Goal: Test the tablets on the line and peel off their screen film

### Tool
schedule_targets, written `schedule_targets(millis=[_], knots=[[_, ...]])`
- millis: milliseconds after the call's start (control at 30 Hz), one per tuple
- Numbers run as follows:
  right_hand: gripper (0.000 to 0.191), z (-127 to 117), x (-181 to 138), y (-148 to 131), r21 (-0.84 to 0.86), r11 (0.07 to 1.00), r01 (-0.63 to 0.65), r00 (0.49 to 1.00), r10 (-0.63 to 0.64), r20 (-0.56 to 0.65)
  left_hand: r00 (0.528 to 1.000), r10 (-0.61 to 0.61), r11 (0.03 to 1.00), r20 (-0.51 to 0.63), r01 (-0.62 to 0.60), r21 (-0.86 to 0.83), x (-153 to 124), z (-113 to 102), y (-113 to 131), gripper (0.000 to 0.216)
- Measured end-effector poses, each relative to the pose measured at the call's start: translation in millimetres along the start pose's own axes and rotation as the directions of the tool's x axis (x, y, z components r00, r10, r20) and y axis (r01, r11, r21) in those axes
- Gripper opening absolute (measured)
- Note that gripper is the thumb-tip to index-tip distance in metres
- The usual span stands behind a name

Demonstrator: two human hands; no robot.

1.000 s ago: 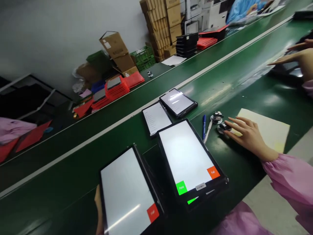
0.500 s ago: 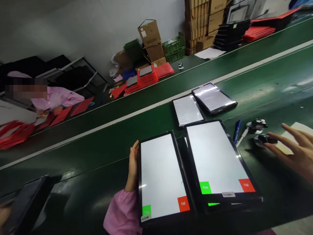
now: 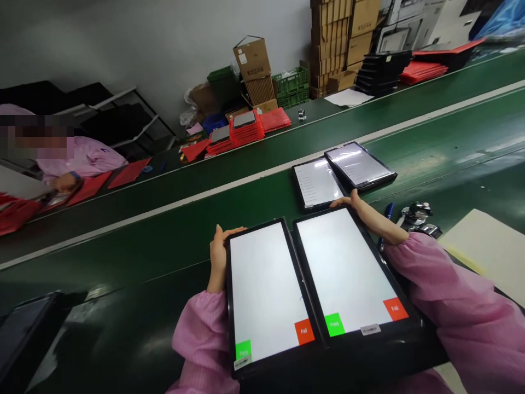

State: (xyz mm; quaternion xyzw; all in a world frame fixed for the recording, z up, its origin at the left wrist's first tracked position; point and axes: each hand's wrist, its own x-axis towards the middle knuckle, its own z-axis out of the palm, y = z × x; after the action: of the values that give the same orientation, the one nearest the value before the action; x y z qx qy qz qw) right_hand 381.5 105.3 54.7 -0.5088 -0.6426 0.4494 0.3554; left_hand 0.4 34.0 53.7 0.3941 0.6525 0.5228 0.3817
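Two tablets stand side by side before me, white-screened with a green Pass and a red Fail square at the bottom. My left hand (image 3: 219,254) grips the upper left edge of the left tablet (image 3: 264,290), fingers partly hidden by it. On the right tablet (image 3: 350,268), my right hand (image 3: 367,213) holds the top right corner, thumb up and fingers along the top edge. The tablets' long edges nearly touch. Just beyond lie two more tablets, one with a list on its screen (image 3: 315,183) and another (image 3: 359,164) overlapping it.
A blue pen (image 3: 388,210) and small metal-and-black devices (image 3: 418,213) lie right of my right wrist, near a pale pad (image 3: 488,243). Dark tablets (image 3: 30,334) lie at lower left. Across the green bench, a person in pink (image 3: 82,158) works by red sleeves (image 3: 246,128).
My right hand has moved left from the small devices onto the right tablet's top corner. The right tablet has shifted left against the left one. The co-worker's hand at lower left has gone.
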Motion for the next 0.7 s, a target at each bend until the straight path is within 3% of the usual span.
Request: schedule_targets(millis=[133,367,467,533,633,700], knots=[[0.096,-4.4,-3.3,-2.0,-0.076,0.992,0.101,0.995,-0.102,-0.004,0.996,0.068,0.995,-0.054,-0.064,0.082,2.6,0.4,1.1,0.074],[0.038,-23.1,4.5,-11.4,-0.276,0.924,0.265,0.964,-0.264,0.044,0.989,0.135,0.958,-0.058,-0.115,0.264,1.5,-5.3,34.5,0.059],[0.022,-23.2,1.3,-18.5,-0.354,0.865,0.355,0.933,-0.350,0.080,0.943,0.332,0.825,0.001,-0.290,0.485,-23.8,-9.1,59.4,0.046],[0.016,-21.7,-20.6,-27.0,-0.385,0.825,0.413,0.909,-0.397,0.125,0.828,0.524,0.592,0.197,-0.521,0.615,-56.7,-5.2,70.9,0.038],[0.012,-20.6,-84.9,-48.1,-0.382,0.746,0.546,0.838,-0.489,0.242,0.551,0.630,0.242,0.547,-0.809,0.536,-123.5,13.6,74.1,0.028],[0.021,-21.8,-133.6,-65.1,-0.359,0.568,0.740,0.672,-0.641,0.371,0.447,0.608,0.173,0.657,-0.882,0.439,-168.4,32.1,69.2,0.033]])
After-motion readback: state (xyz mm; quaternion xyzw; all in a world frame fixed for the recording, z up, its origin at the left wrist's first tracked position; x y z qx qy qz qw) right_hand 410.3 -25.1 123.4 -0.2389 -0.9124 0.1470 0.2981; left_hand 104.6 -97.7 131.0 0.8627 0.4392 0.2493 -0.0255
